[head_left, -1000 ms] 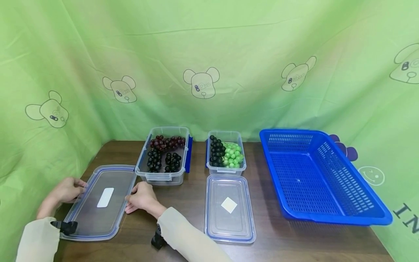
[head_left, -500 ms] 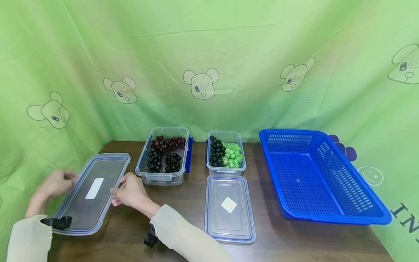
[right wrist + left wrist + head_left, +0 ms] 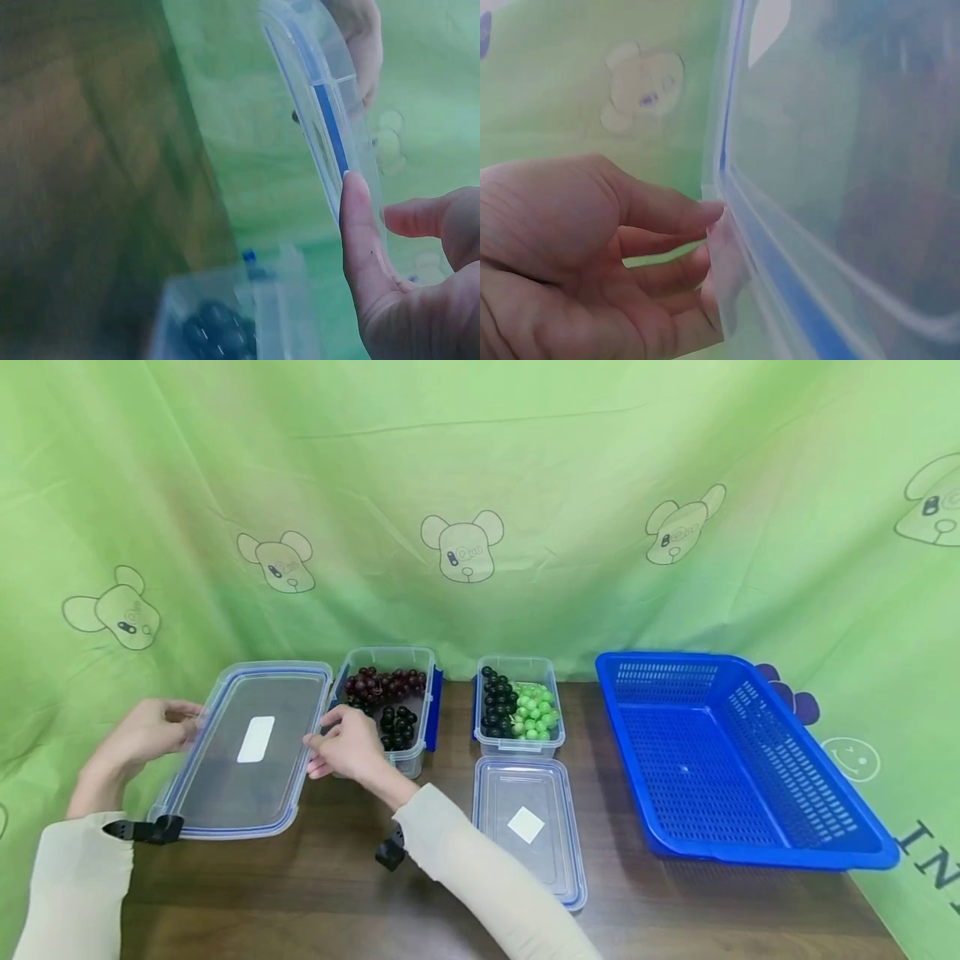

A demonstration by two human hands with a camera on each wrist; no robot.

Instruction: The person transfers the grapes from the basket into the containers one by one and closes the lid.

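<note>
A clear plastic lid (image 3: 225,785) with a blue seal and a white label hangs above the table, held between both hands. My left hand (image 3: 153,735) pinches its left edge, thumb and fingers at the rim in the left wrist view. My right hand (image 3: 348,747) pinches the right edge; in the right wrist view the thumb and a finger (image 3: 360,225) sit on either side of it. Just right of the lid stands a clear container (image 3: 412,764) with dark red grapes (image 3: 386,685) and black grapes (image 3: 397,727). My right hand hides part of its front left.
A smaller clear container (image 3: 517,747) holds black and green grapes. In front of it a second lid (image 3: 495,810) lies on the table (image 3: 337,902), partly behind my right sleeve. A large blue basket (image 3: 682,777) stands at right. A green curtain (image 3: 465,460) closes the back.
The lid has come up off the table, first shifting left, then right and further up towards the larger container. Both hands have moved with it.
</note>
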